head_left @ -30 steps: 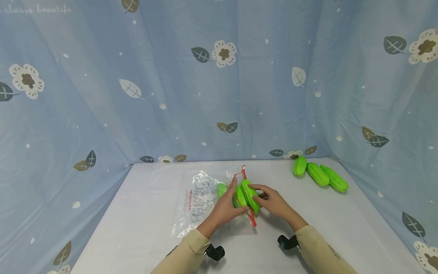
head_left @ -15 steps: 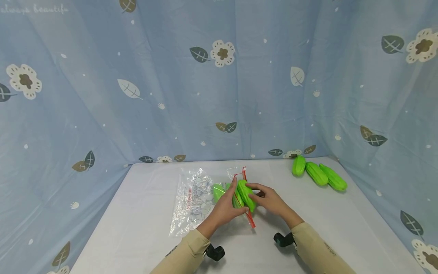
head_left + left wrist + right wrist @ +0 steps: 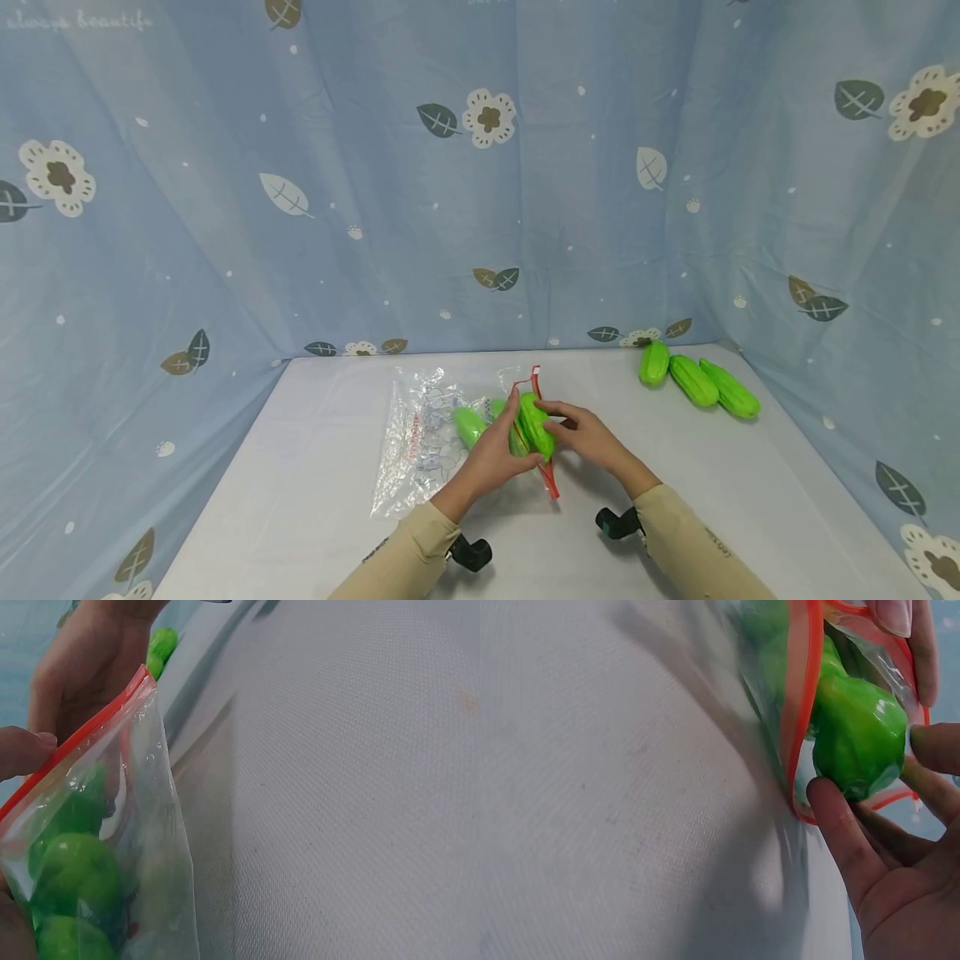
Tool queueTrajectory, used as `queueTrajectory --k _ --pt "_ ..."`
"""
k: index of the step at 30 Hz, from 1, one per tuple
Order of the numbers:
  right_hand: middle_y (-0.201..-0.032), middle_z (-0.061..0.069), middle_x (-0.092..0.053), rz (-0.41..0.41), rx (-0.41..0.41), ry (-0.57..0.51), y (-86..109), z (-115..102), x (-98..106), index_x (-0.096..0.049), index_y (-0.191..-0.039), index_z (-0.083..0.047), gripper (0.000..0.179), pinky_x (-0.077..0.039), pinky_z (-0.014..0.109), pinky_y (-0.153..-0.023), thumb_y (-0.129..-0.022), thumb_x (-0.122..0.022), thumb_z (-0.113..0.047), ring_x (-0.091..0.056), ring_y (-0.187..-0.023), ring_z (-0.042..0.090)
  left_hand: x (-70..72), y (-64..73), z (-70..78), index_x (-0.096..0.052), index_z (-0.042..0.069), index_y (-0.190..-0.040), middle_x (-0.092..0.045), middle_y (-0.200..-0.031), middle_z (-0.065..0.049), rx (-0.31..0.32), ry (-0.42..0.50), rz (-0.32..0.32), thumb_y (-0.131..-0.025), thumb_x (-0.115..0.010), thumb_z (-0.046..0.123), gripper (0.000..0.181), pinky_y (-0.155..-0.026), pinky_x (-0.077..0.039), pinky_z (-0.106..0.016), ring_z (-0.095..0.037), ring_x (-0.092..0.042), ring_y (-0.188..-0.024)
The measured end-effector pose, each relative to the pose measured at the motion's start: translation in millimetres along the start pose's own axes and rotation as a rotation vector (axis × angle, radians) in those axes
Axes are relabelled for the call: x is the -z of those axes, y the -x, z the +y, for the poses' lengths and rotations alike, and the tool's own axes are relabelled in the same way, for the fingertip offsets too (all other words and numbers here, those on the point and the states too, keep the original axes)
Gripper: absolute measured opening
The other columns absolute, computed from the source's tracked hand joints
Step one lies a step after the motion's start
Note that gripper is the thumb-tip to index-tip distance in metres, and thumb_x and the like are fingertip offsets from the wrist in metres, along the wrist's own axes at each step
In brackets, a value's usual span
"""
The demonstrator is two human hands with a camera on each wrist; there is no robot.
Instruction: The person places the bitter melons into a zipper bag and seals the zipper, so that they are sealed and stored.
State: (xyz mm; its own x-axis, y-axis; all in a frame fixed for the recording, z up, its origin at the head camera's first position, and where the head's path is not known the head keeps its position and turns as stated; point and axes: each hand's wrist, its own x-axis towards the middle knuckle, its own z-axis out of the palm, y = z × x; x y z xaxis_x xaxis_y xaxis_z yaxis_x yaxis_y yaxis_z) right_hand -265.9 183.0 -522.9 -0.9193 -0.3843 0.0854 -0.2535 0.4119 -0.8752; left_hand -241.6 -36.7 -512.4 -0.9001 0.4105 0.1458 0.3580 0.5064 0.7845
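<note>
A clear zip bag (image 3: 420,450) with a red zip edge lies across the middle of the table. My left hand (image 3: 491,454) holds it near the mouth, the thumb on the red strip (image 3: 90,724) in the left wrist view. Inside, behind the film, show green bitter melons (image 3: 469,427). At the opening, my right hand (image 3: 588,437) grips another bright green, ridged bitter melon (image 3: 536,427). In the right wrist view this bitter melon (image 3: 862,735) is partly within the red-edged mouth, fingers and thumb around its outer end.
Three more green bitter melons (image 3: 693,381) lie side by side at the table's back right corner. A blue patterned curtain (image 3: 480,192) hangs behind the white table (image 3: 300,500) and along its sides.
My right hand has moved a little left, bringing its bitter melon further into the bag mouth. One bitter melon inside has shifted left, deeper into the bag. The left hand has stayed in place.
</note>
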Motion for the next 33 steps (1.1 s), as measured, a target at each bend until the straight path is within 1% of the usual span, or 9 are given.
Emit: queueTrajectory --k 3,6,8,10,13,19,25,28,33 --pt "-0.15 0.02 -0.051 -0.025 -0.001 -0.028 -1.4 0 -3 -0.053 -0.147 -0.004 0.044 -0.057 0.046 -0.088 -0.104 -0.058 -0.013 -0.066 -0.108 0.033 0.0 -0.3 0.0 -0.006 0.014 -0.165 -0.022 -0.167 -0.011 -0.005 0.0 0.0 -0.087 -0.082 0.032 0.111 -0.116 -0.037 -0.049 -0.031 -0.034 -0.148" --pt "-0.15 0.019 -0.051 -0.042 -0.008 -0.058 -1.9 -2 -4 -0.053 -0.147 -0.005 0.045 -0.058 0.049 -0.089 -0.104 -0.059 -0.013 -0.066 -0.107 0.032 -0.1 -0.1 0.6 -0.005 0.015 -0.165 -0.021 -0.167 -0.01 -0.011 0.008 -0.003 -0.087 -0.082 0.031 0.112 -0.117 -0.036 -0.049 -0.03 -0.031 -0.149" --pt "-0.149 0.018 -0.052 -0.046 -0.011 -0.064 -2.0 -4 -5 -0.055 -0.146 -0.008 0.045 -0.059 0.049 -0.088 -0.102 -0.062 -0.016 -0.066 -0.108 0.031 -0.2 0.3 1.2 -0.005 0.015 -0.165 -0.02 -0.168 -0.01 -0.014 0.017 -0.004 -0.087 -0.083 0.031 0.112 -0.117 -0.035 -0.049 -0.029 -0.03 -0.15" --pt "-0.148 0.016 -0.053 -0.047 -0.003 -0.067 -2.2 -3 -5 -0.056 -0.146 -0.011 0.046 -0.059 0.045 -0.088 -0.101 -0.065 -0.02 -0.066 -0.108 0.029 -0.3 0.7 1.3 -0.005 0.016 -0.165 -0.02 -0.168 -0.009 -0.014 0.022 -0.004 -0.086 -0.083 0.031 0.112 -0.117 -0.035 -0.05 -0.028 -0.03 -0.15" --pt "-0.148 0.015 -0.053 -0.047 -0.005 -0.056 -3.3 -2 -6 -0.056 -0.146 -0.012 0.047 -0.059 0.044 -0.089 -0.101 -0.066 -0.022 -0.067 -0.109 0.031 -0.3 1.0 1.7 -0.006 0.017 -0.165 -0.02 -0.168 -0.008 -0.01 0.031 -0.005 -0.086 -0.083 0.031 0.111 -0.118 -0.035 -0.05 -0.028 -0.03 -0.15" --pt "-0.145 0.012 -0.056 -0.052 -0.01 -0.016 -6.6 0 -10 -0.057 -0.145 -0.015 0.047 -0.059 0.038 -0.087 -0.1 -0.067 -0.025 -0.068 -0.109 0.028 -0.9 1.2 1.8 -0.005 0.016 -0.165 -0.018 -0.168 -0.008 -0.013 0.038 -0.004 -0.087 -0.082 0.028 0.111 -0.118 -0.034 -0.05 -0.028 -0.029 -0.15" --pt "-0.139 0.01 -0.06 -0.047 0.017 0.055 -8.6 -1 -13 -0.06 -0.143 -0.016 0.046 -0.057 0.038 -0.089 -0.099 -0.069 -0.027 -0.067 -0.107 0.025 -2.3 0.9 0.7 -0.004 0.017 -0.165 -0.02 -0.168 -0.009 -0.014 0.025 -0.003 -0.088 -0.082 0.029 0.111 -0.117 -0.035 -0.052 -0.03 -0.031 -0.15" --pt "-0.136 0.01 -0.062 -0.038 0.029 0.077 -8.6 0 -14 -0.06 -0.142 -0.014 0.046 -0.057 0.037 -0.089 -0.099 -0.069 -0.026 -0.067 -0.106 0.024 -2.0 0.8 0.3 -0.004 0.017 -0.165 -0.021 -0.168 -0.009 -0.015 0.025 -0.001 -0.087 -0.082 0.028 0.111 -0.116 -0.037 -0.052 -0.03 -0.032 -0.149" --pt "-0.134 0.013 -0.063 -0.032 0.036 0.08 -7.7 0 -14 -0.059 -0.142 -0.01 0.047 -0.057 0.043 -0.092 -0.099 -0.069 -0.026 -0.067 -0.108 0.028 -1.0 0.6 -0.2 -0.004 0.019 -0.165 -0.022 -0.168 -0.009 -0.013 0.015 -0.001 -0.087 -0.082 0.029 0.111 -0.116 -0.037 -0.051 -0.029 -0.032 -0.149"
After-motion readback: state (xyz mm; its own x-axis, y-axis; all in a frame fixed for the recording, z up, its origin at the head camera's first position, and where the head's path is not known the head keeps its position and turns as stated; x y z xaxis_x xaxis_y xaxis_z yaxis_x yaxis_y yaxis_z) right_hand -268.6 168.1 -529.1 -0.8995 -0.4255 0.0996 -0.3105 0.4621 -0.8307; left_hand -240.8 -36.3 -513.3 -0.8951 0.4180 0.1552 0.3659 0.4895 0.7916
